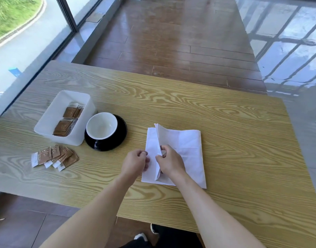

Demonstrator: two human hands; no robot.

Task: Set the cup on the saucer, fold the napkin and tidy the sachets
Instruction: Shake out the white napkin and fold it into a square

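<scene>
1. Two hands are on the napkin (182, 149) now, close together but not touching. My right hand (169, 162) pinches the raised flap near its near end, and my left hand (135, 161) rests with curled fingers on the napkin's left margin. I cannot tell whether it pinches the paper or only steadies it.
2. The napkin lies toward the near edge of the tabletop (225, 113), right of centre, with the flap standing along its left side.
3. To fold well, I judge I should carry the flap across to the right edge — keeping the left margin pinned so the sheet does not slide on the smooth wood.
4. I should line up the corners before pressing the crease, because thin paper skews easily.
5. The cup (101, 125) already sits on the saucer (121, 133) left of the napkin.
6. A fan of sachets (55, 156) lies loose toward the near left corner, outside the white tray (51, 122) — that comes afterwards.
</scene>
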